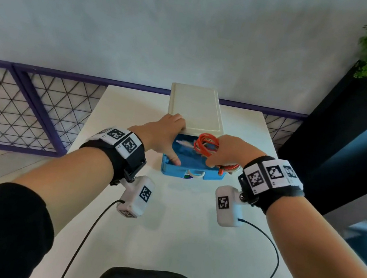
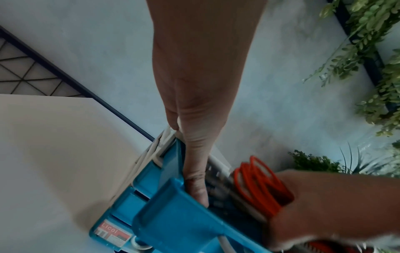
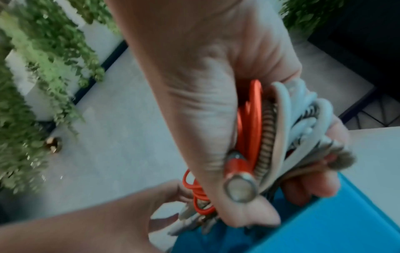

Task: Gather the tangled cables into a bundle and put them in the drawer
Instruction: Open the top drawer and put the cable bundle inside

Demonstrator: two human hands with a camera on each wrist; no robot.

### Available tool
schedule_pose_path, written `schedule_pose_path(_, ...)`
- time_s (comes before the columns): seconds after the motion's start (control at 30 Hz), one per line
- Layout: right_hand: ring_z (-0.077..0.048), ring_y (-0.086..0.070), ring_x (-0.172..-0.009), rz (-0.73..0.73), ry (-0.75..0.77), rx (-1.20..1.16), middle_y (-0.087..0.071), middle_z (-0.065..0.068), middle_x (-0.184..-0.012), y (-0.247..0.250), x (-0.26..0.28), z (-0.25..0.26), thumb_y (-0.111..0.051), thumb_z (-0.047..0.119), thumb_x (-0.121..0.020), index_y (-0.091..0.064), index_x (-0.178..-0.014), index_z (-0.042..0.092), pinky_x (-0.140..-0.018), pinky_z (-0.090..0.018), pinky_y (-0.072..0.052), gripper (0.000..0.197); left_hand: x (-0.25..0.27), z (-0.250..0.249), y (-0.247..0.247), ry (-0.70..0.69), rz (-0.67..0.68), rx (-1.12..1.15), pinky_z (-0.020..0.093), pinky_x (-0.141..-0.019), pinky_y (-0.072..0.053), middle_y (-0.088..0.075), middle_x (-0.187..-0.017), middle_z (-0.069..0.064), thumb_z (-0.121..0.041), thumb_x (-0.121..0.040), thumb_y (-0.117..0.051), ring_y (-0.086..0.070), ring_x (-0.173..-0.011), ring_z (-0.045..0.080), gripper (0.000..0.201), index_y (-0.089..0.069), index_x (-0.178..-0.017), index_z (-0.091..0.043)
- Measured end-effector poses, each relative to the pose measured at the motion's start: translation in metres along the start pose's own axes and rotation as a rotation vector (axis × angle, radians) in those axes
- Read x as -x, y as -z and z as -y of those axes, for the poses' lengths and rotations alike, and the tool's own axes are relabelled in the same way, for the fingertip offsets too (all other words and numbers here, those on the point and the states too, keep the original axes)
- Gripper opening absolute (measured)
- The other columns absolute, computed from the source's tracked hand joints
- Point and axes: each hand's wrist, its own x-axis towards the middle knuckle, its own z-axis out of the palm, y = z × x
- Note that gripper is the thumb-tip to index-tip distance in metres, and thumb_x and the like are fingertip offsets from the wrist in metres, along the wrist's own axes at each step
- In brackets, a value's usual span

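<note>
A blue drawer point(image 1: 172, 170) stands pulled out of a white drawer unit point(image 1: 195, 106) on the white table point(image 1: 161, 233). Over the drawer's right half, my right hand point(image 1: 218, 154) grips a bundle of cables point(image 1: 204, 143), orange loops with white and braided ones. The right wrist view shows the cables point(image 3: 252, 119) squeezed in the fist point(image 3: 205, 85), an orange plug sticking out below. My left hand point(image 1: 166, 133) rests its fingers on the unit's front left corner. Its thumb point(image 2: 194, 171) stretches down the inside of the drawer's left wall point(image 2: 173, 214). One white cable end lies inside the drawer.
The drawer has a white handle point(image 1: 194, 174) at its front. A black planter point(image 1: 339, 141) with green leaves stands right of the table. A purple-framed mesh fence point(image 1: 24, 106) runs behind. Black wrist-camera leads point(image 1: 87, 232) trail over the table's near part.
</note>
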Motion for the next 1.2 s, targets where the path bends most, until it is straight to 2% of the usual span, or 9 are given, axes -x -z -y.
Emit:
schedule_pose_path(0.17, -0.015, -0.054, -0.062, -0.082, -0.013, 0.179, -0.056, 0.002, -0.071, -0.01, -0.002, 0.019, -0.065, 0.026, -0.075, -0.054, -0.09, 0.014, -0.058, -0.026, -0.041, 0.022, 0.001, 0.01, 0.007, -0.039, 0.016, 0.149, 0.037, -0.09, -0.042, -0.052, -0.112, 0.005, -0.039, -0.068, -0.081, -0.049, -0.106, 0.025, 0.06, -0.053, -0.113, -0.011)
schedule_pose_path(0.3, -0.02, -0.057, -0.074, -0.112, -0.022, 0.226, -0.06, 0.0, -0.082, -0.02, -0.012, 0.033, -0.062, 0.03, -0.079, -0.055, -0.094, 0.016, -0.065, -0.028, -0.043, 0.021, 0.005, 0.008, 0.015, -0.045, 0.0, 0.181, 0.033, -0.098, -0.039, -0.057, -0.133, 0.001, -0.029, -0.087, -0.065, -0.05, -0.122, 0.022, 0.048, -0.051, -0.133, -0.021)
schedule_pose_path(0.4, -0.019, -0.054, -0.074, -0.117, -0.079, 0.228, -0.059, 0.0, -0.085, -0.032, -0.023, 0.041, -0.061, 0.033, -0.082, -0.058, -0.1, 0.015, -0.066, -0.029, -0.041, 0.026, 0.007, 0.008, 0.014, -0.091, -0.001, 0.147, 0.039, -0.104, -0.038, -0.057, -0.135, 0.007, -0.024, -0.094, -0.055, -0.048, -0.128, 0.025, 0.037, -0.055, -0.131, -0.03)
schedule_pose_path(0.53, -0.021, -0.059, -0.089, -0.119, -0.18, 0.173, -0.061, -0.004, -0.104, -0.043, -0.037, 0.05, -0.059, 0.039, -0.085, -0.056, -0.116, 0.007, -0.07, -0.03, -0.046, 0.044, 0.007, 0.008, 0.007, -0.044, -0.061, 0.103, 0.034, -0.11, -0.031, -0.044, -0.147, 0.008, -0.025, -0.094, -0.054, -0.039, -0.136, 0.022, 0.031, -0.062, -0.124, -0.026)
schedule_pose_path(0.67, -0.018, -0.054, -0.086, -0.206, -0.333, 0.031, -0.054, -0.009, -0.112, -0.053, -0.042, 0.055, -0.062, 0.07, -0.074, -0.043, -0.126, -0.002, -0.065, -0.028, -0.039, 0.091, 0.005, 0.004, -0.008, 0.031, -0.18, 0.052, 0.041, -0.101, -0.041, -0.048, -0.143, 0.001, -0.026, -0.092, -0.056, -0.038, -0.131, 0.023, 0.025, -0.07, -0.113, -0.024)
schedule_pose_path(0.77, -0.019, -0.059, -0.093, -0.268, -0.319, -0.025, -0.052, -0.011, -0.113, -0.058, -0.04, 0.054, -0.061, 0.076, -0.067, -0.039, -0.125, -0.004, -0.068, -0.028, -0.039, 0.101, 0.002, -0.004, -0.018, 0.072, -0.28, -0.039, 0.035, -0.081, -0.046, -0.051, -0.136, -0.003, -0.025, -0.092, -0.055, -0.04, -0.124, 0.019, 0.023, -0.073, -0.106, -0.019)
schedule_pose_path(0.87, -0.025, -0.059, -0.104, -0.288, -0.279, -0.179, -0.05, -0.013, -0.118, -0.057, -0.038, 0.047, -0.065, 0.072, -0.069, -0.037, -0.13, -0.003, -0.075, -0.03, -0.043, 0.101, -0.005, -0.011, -0.021, 0.1, -0.333, -0.144, 0.032, -0.064, -0.041, -0.054, -0.124, -0.001, -0.023, -0.091, -0.054, -0.044, -0.115, 0.02, 0.023, -0.071, -0.102, -0.012)
schedule_pose_path(1.03, -0.033, -0.051, -0.116, -0.226, -0.177, -0.286, -0.046, -0.019, -0.128, -0.054, -0.026, 0.035, -0.058, 0.067, -0.078, -0.034, -0.136, -0.003, -0.095, -0.038, -0.044, 0.094, -0.01, -0.014, -0.022, 0.131, -0.369, -0.163, 0.035, -0.063, -0.044, -0.055, -0.118, 0.0, -0.019, -0.088, -0.056, -0.047, -0.111, 0.022, 0.021, -0.07, -0.1, -0.008)
schedule_pose_path(1.2, -0.034, -0.055, -0.111, -0.288, -0.068, -0.387, -0.052, -0.018, -0.124, -0.051, 0.001, 0.024, -0.056, 0.043, -0.091, -0.04, -0.127, 0.006, -0.087, -0.039, -0.047, 0.055, -0.008, -0.017, -0.02, 0.139, -0.383, -0.162, 0.036, -0.063, -0.046, -0.056, -0.113, 0.001, -0.025, -0.087, -0.059, -0.048, -0.109, 0.022, 0.019, -0.068, -0.094, -0.009)
